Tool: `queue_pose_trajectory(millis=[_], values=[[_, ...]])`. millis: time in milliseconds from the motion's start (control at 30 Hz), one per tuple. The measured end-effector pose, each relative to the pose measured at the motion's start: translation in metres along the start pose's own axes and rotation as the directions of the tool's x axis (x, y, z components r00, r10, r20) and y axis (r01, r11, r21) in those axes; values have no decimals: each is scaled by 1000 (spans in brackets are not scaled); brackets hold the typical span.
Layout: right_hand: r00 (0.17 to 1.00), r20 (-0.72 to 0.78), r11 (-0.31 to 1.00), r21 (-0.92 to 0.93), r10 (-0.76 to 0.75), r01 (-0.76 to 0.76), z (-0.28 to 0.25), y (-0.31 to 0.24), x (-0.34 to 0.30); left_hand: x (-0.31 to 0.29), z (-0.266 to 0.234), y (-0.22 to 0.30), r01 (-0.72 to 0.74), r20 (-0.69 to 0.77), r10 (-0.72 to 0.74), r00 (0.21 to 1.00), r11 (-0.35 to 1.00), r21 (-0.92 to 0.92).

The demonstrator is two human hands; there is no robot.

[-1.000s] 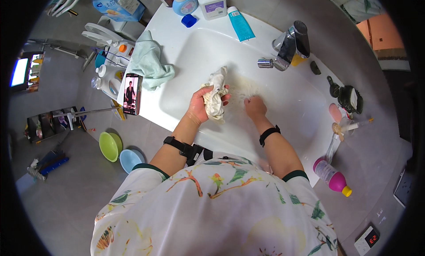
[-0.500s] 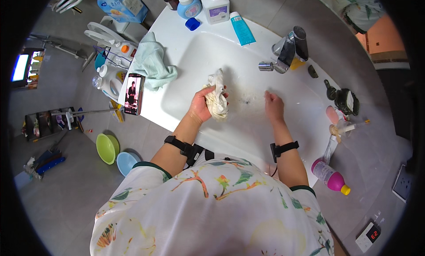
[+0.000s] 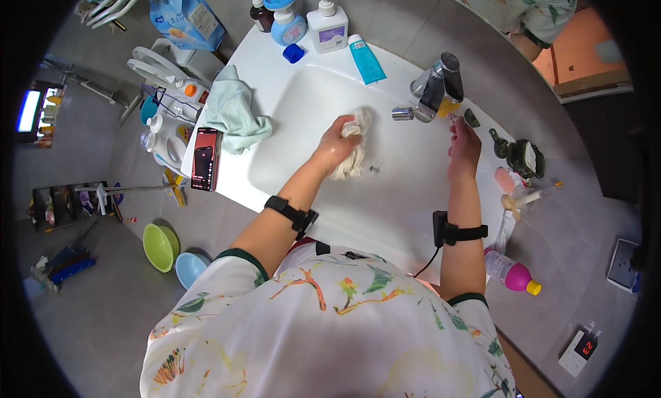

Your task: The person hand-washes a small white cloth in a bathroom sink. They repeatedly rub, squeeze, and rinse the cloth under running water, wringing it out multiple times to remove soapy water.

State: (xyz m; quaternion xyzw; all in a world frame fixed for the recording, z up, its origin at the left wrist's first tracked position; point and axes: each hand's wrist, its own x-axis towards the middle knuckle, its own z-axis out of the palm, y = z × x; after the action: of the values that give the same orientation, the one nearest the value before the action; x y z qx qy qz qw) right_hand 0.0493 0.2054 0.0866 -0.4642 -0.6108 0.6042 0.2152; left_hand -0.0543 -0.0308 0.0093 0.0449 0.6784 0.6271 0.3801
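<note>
A wet, off-white cloth (image 3: 352,162) lies bunched in the white sink basin (image 3: 296,133), beside the drain (image 3: 374,169). My left hand (image 3: 335,144) is closed around its upper part. Over the basin's right side, my right hand (image 3: 465,149) is raised with loosely bent fingers, close to the chrome tap (image 3: 437,85). Its fingertips are near a yellow item (image 3: 447,108) behind the tap, partly hidden. I see nothing plainly held in it; something whitish shows at the fingertips, too small to name.
Pump bottles (image 3: 328,27) and a teal tube (image 3: 367,59) line the back rim. A pale green towel (image 3: 236,116) and a phone (image 3: 205,159) rest at the left. A soap dish (image 3: 527,157), brush (image 3: 513,204) and pink bottle (image 3: 511,270) stand at the right. Basins (image 3: 160,248) sit on the floor.
My left hand has moved slightly forward and right, lowering the cloth into the basin. My right hand has gone right and forward toward the tap, its fingers loosening. The phone's picture has changed.
</note>
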Motion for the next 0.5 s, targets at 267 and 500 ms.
queue_pose_trajectory(millis=[267, 500], values=[[999, 41, 991, 135, 5, -11, 7, -29, 7, 25, 45, 82, -171, 199, 27, 980, 630, 758], [996, 80, 980, 199, -33, 16, 11, -31, 10, 22, 54, 65, -234, 286, 71, 956, 771, 592]])
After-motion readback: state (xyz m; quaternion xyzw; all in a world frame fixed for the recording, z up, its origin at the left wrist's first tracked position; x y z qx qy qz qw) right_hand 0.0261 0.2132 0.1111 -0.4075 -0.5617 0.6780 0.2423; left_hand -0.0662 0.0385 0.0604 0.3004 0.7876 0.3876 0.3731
